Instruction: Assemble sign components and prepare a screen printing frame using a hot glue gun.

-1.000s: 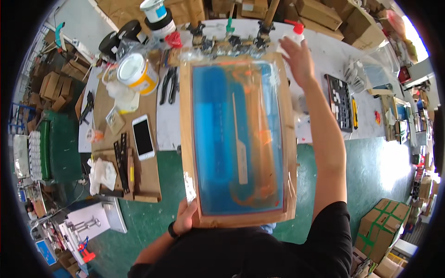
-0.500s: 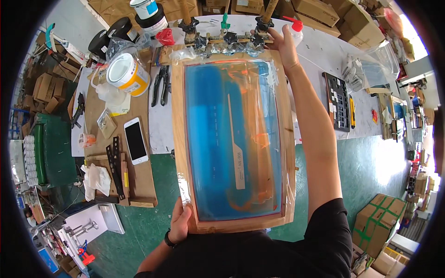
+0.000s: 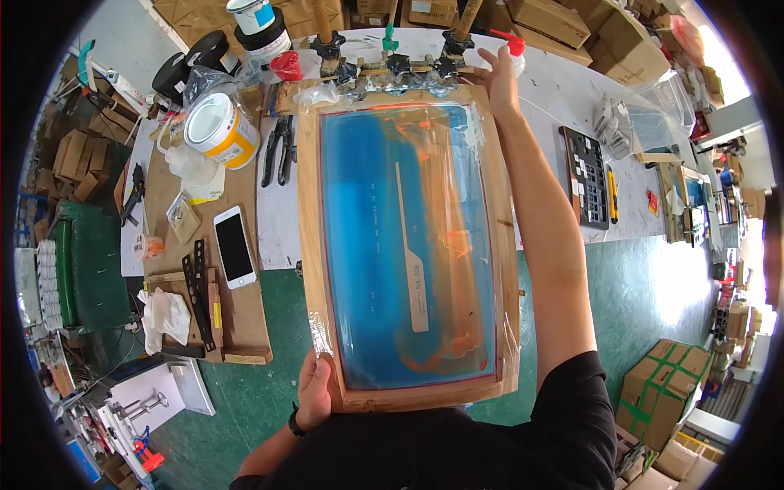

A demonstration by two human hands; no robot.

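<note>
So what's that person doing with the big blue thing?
A person is holding a wooden frame with a blue screen stretched inside it, smeared with orange ink. The left hand grips the near corner, and the right hand reaches to the far end, beside the black clamps on the table. To the left lie a white paint can, pliers and a white phone.

A green floor [image 3: 645, 302] surrounds the white worktop [image 3: 547, 90], with cardboard boxes [image 3: 661, 384] stacked around and daylight at right.
</note>
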